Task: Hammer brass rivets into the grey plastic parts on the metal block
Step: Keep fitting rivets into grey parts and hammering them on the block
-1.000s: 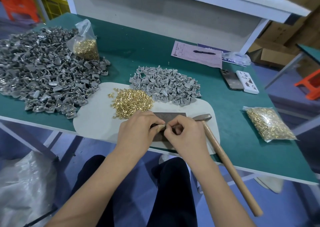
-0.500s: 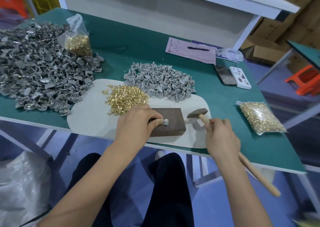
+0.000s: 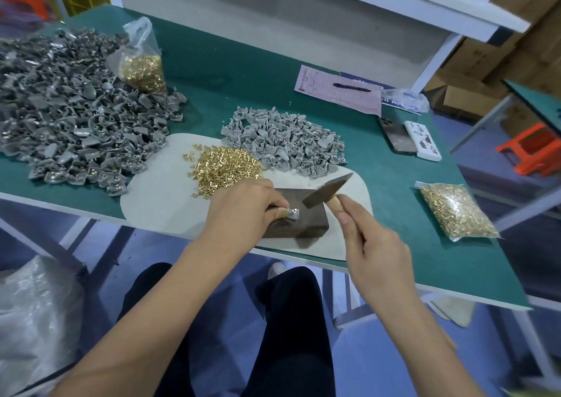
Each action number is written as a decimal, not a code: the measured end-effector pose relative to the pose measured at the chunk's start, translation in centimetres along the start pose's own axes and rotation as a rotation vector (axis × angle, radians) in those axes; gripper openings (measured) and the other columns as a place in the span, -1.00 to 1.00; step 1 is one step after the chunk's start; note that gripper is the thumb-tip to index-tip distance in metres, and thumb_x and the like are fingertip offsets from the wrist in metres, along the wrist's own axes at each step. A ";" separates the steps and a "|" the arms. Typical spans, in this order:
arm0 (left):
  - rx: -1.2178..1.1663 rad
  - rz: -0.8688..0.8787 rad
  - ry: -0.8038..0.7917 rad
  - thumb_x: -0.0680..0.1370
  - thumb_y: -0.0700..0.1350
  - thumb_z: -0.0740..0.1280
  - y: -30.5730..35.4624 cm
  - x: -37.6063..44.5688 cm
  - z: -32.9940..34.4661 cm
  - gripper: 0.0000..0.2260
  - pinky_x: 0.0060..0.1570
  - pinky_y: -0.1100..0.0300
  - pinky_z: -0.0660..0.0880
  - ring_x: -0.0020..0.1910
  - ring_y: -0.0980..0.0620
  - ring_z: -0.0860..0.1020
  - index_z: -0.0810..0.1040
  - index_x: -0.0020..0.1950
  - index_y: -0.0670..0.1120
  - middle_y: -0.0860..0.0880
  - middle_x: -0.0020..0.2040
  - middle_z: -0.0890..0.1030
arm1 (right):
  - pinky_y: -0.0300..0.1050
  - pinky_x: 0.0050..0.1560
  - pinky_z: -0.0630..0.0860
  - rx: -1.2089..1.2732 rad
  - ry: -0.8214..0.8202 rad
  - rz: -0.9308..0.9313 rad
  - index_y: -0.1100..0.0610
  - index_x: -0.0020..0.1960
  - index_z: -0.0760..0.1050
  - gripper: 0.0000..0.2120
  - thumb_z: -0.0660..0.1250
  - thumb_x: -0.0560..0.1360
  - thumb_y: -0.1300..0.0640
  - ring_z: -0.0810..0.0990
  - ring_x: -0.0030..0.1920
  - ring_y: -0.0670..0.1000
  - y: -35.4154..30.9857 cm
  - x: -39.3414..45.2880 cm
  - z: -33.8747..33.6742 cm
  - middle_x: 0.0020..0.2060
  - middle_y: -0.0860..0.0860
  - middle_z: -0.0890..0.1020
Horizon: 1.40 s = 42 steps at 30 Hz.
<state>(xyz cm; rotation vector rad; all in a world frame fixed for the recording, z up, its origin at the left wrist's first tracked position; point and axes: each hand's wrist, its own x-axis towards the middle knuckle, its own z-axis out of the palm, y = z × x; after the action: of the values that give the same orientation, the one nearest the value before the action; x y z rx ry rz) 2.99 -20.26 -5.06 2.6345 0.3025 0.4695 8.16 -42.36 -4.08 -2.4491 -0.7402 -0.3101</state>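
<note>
On one metal block [image 3: 306,225], one grey part [image 3: 293,213], two rivet bags [image 3: 457,211].

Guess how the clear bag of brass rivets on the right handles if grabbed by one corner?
The bag of rivets likely sags: thin clear film, loose fill lying flat on the table. Probably heavy for its size, being packed with metal. The film looks slick and could tear.

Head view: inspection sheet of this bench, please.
Surface: green table with a pale mat.
Job's things: grey part on metal block; loose rivets; two grey part piles.
Clutter: two rivet bags, form with pen, phone.
Grippers: left hand pinches the part; right hand grips the hammer, raised.
Cables: nothing seen.
Surroundings: white shelving, cardboard boxes, orange stool.
</note>
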 end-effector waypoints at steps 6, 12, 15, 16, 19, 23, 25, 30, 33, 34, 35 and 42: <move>0.009 0.008 0.007 0.53 0.21 0.39 0.0 0.0 -0.1 -0.86 -0.30 0.19 0.29 0.00 0.15 0.53 0.69 0.02 0.25 0.16 -0.13 0.58 | -0.07 -0.21 0.41 0.018 -0.063 0.048 -0.32 0.39 0.36 -0.67 0.02 0.66 -0.24 0.61 -0.05 0.07 -0.7 -0.7 1.3 0.03 -0.17 0.71; 0.013 -0.010 -0.004 0.53 0.21 0.39 0.0 0.0 -0.1 -0.85 -0.27 0.20 0.32 0.02 0.16 0.53 0.69 0.02 0.25 0.18 -0.10 0.59 | -0.13 -0.24 0.36 0.057 0.050 0.042 -0.27 0.38 0.39 -0.68 0.03 0.69 -0.21 0.60 -0.14 0.00 -1.2 -0.6 0.9 -0.07 -0.14 0.71; 0.014 -0.012 -0.005 0.53 0.21 0.39 0.0 0.0 -0.2 -0.85 -0.25 0.19 0.37 0.02 0.16 0.54 0.68 0.04 0.26 0.19 -0.09 0.60 | -0.09 -0.26 0.35 -0.032 -0.024 0.009 -0.28 0.37 0.40 -0.66 0.04 0.66 -0.23 0.63 -0.08 0.10 -1.3 -0.8 1.1 -0.01 -0.14 0.72; 0.013 -0.012 -0.004 0.53 0.21 0.39 0.1 0.0 -0.2 -0.85 -0.25 0.19 0.38 0.02 0.16 0.54 0.68 0.04 0.25 0.19 -0.09 0.60 | -0.10 -0.27 0.34 -0.046 0.004 0.001 -0.27 0.37 0.41 -0.69 0.06 0.68 -0.21 0.62 -0.11 0.07 -1.1 -0.7 0.9 -0.03 -0.14 0.73; 0.017 -0.007 0.000 0.52 0.21 0.39 0.1 0.0 -0.3 -0.85 -0.27 0.20 0.31 0.04 0.16 0.54 0.69 0.04 0.25 0.19 -0.08 0.61 | -0.09 -0.27 0.41 0.045 0.078 0.026 -0.21 0.38 0.46 -0.65 0.05 0.69 -0.18 0.63 -0.15 0.04 -1.2 -0.7 0.7 -0.05 -0.12 0.73; 0.032 -0.005 -0.008 0.52 0.21 0.39 0.2 0.0 -0.3 -0.84 -0.28 0.19 0.27 0.05 0.16 0.53 0.68 0.05 0.25 0.19 -0.07 0.60 | 0.01 -0.17 0.51 -0.048 -0.087 0.033 -0.30 0.39 0.42 -0.59 -0.03 0.65 -0.27 0.65 0.00 0.16 -1.2 -0.2 0.6 0.07 -0.13 0.72; 0.030 -0.009 -0.008 0.53 0.21 0.39 0.2 -0.1 -0.3 -0.85 -0.28 0.20 0.27 0.05 0.17 0.52 0.68 0.05 0.25 0.20 -0.08 0.60 | -0.04 -0.22 0.47 0.017 0.026 0.044 -0.29 0.39 0.38 -0.67 0.02 0.69 -0.21 0.64 -0.09 0.07 -1.2 0.0 0.5 0.01 -0.16 0.72; 0.021 -0.023 -0.019 0.54 0.18 0.40 0.3 -0.1 -0.4 -0.88 -0.27 0.19 0.32 0.02 0.16 0.53 0.68 0.04 0.26 0.18 -0.09 0.59 | -0.10 -0.22 0.42 0.066 -0.036 0.033 -0.27 0.37 0.48 -0.61 0.06 0.64 -0.25 0.63 -0.09 0.07 -1.6 -0.5 1.1 -0.03 -0.14 0.73; 0.003 -0.023 -0.023 0.54 0.17 0.39 0.3 -0.1 -0.5 -0.89 -0.24 0.20 0.36 0.02 0.16 0.54 0.68 0.03 0.27 0.18 -0.07 0.61 | -0.13 -0.25 0.43 0.099 0.057 0.037 -0.28 0.40 0.40 -0.67 0.07 0.68 -0.22 0.59 -0.20 0.00 -1.1 -0.4 1.1 -0.14 -0.12 0.71; -0.003 -0.024 -0.023 0.54 0.18 0.39 0.3 -0.1 -0.5 -0.89 -0.23 0.20 0.37 0.02 0.16 0.54 0.68 0.03 0.27 0.18 -0.06 0.61 | -0.17 -0.26 0.42 0.143 0.097 0.053 -0.25 0.41 0.39 -0.65 0.07 0.67 -0.20 0.55 -0.26 -0.03 -1.1 -0.6 1.2 -0.20 -0.13 0.68; -0.006 -0.027 -0.025 0.54 0.18 0.39 0.2 -0.1 -0.6 -0.89 -0.22 0.19 0.37 0.02 0.16 0.54 0.68 0.03 0.28 0.18 -0.06 0.60 | -0.20 -0.27 0.40 0.158 0.095 0.059 -0.23 0.42 0.40 -0.63 0.06 0.67 -0.20 0.53 -0.27 -0.04 -1.2 -0.8 1.3 -0.21 -0.14 0.66; -0.003 -0.027 -0.030 0.54 0.20 0.37 0.3 0.0 -0.6 -0.86 -0.20 0.19 0.37 0.03 0.15 0.53 0.67 0.05 0.27 0.18 -0.07 0.59 | -0.17 -0.22 0.49 0.188 0.132 0.059 -0.19 0.40 0.44 -0.62 0.07 0.66 -0.20 0.59 -0.21 -0.06 -1.1 -1.0 1.2 -0.11 -0.14 0.69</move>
<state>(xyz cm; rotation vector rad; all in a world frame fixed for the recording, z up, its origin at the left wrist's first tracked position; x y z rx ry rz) 2.77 -20.27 -4.44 2.6290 0.3269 0.4212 6.75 -41.35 -4.99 -2.2453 -0.6110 -0.3595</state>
